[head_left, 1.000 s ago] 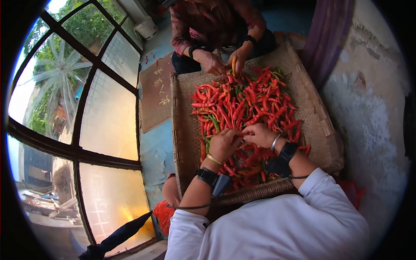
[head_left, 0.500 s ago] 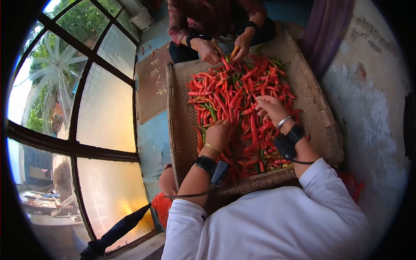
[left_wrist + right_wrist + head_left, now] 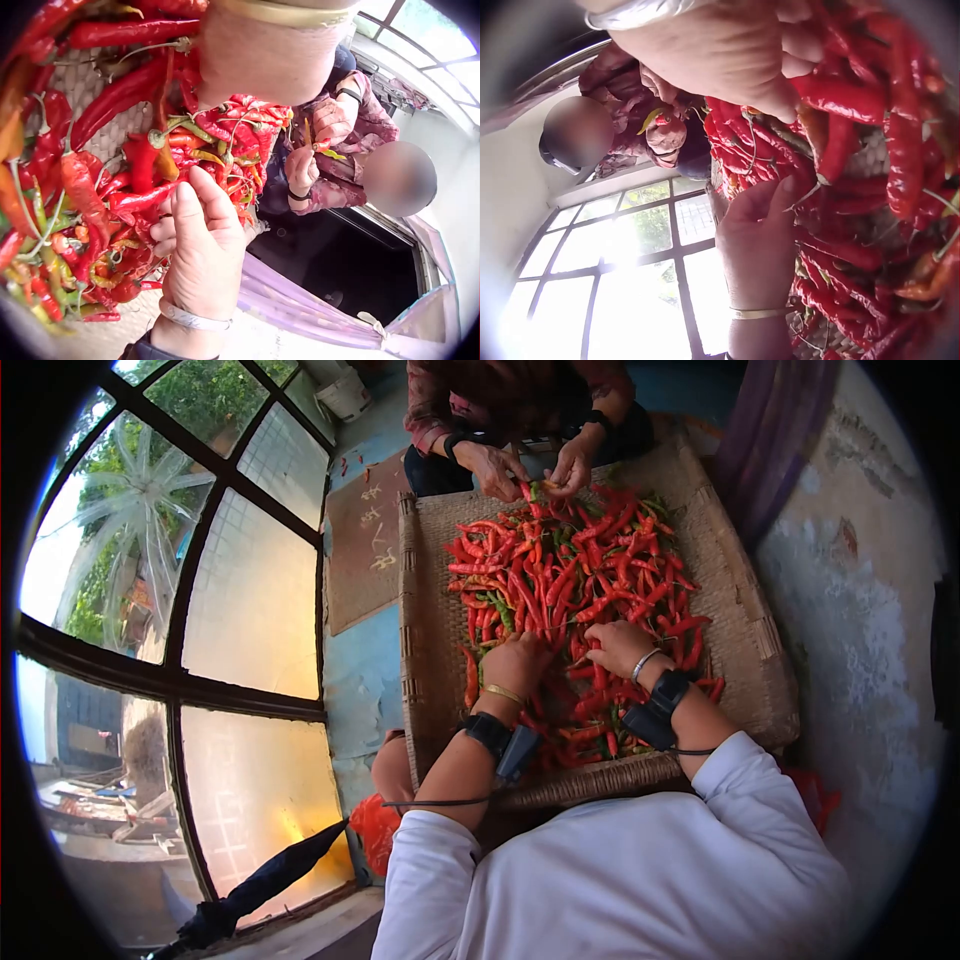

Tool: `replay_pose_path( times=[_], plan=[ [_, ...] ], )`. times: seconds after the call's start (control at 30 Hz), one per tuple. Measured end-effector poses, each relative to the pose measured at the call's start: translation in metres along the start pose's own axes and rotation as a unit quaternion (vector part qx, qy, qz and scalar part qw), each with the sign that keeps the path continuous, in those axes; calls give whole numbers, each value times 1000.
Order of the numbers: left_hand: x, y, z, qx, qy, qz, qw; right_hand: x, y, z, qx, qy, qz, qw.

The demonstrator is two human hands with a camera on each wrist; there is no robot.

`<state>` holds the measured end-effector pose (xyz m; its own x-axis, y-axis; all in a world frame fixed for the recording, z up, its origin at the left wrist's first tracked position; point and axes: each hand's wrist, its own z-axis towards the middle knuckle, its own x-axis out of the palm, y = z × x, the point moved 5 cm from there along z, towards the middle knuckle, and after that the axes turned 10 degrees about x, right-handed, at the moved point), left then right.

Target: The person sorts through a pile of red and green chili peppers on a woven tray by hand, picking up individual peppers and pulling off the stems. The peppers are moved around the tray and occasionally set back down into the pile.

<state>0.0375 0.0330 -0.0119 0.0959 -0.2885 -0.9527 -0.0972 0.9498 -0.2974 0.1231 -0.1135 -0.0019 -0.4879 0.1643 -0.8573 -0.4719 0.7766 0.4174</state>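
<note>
A heap of red chili peppers (image 3: 590, 575), with some green and orange ones among them, lies in a woven tray (image 3: 428, 575). My left hand (image 3: 516, 665) is low over the near left of the heap. In the right wrist view its thumb and forefinger come together at the thin stem (image 3: 805, 196) of a chili. My right hand (image 3: 622, 648) is a little to the right, apart from the left. Seen from the left wrist, its thumb and fingers pinch the end of a red chili (image 3: 142, 199). Part of the left hand's fingers is hidden in the left wrist view.
Across the tray another person's hands (image 3: 495, 468) hold a red chili over the far edge. A framed window (image 3: 250, 590) stands to the left, a rough wall (image 3: 850, 660) to the right. A dark folded umbrella (image 3: 265, 880) and a red bag (image 3: 375, 835) are at the near left.
My hands were together a second ago, then parted as the right one moved right and lifted. Now the right hand is lower, back at the heap. The other person's hands have shifted slightly.
</note>
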Motion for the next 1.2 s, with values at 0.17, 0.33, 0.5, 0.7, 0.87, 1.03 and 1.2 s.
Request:
replay_pose_path(
  times=[0.17, 0.33, 0.5, 0.7, 0.87, 1.03, 1.2],
  plan=[
    [5, -3, 0, -14, -7, 2, 1000, 8, 7, -2, -36, 12, -15, 999],
    [6, -2, 2, -54, -42, -1, 998, 7, 8, 0, -18, 27, -15, 999],
    [4, -14, -5, 35, -62, -221, 973, -2, 17, -6, -17, 36, 107, 993],
    [-9, -28, -6, 26, -48, -276, 960, 1, 17, -5, -80, -109, 141, 981],
    [-9, -34, -10, 24, 0, -348, 937, -14, 33, -15, -145, -130, 97, 976],
    [-35, -32, -5, 95, -175, -406, 892, -26, 36, -17, -246, -243, 214, 914],
    [-25, -28, -5, 101, -19, -241, 965, -12, 16, -5, -44, 102, 646, 755]
  ],
)
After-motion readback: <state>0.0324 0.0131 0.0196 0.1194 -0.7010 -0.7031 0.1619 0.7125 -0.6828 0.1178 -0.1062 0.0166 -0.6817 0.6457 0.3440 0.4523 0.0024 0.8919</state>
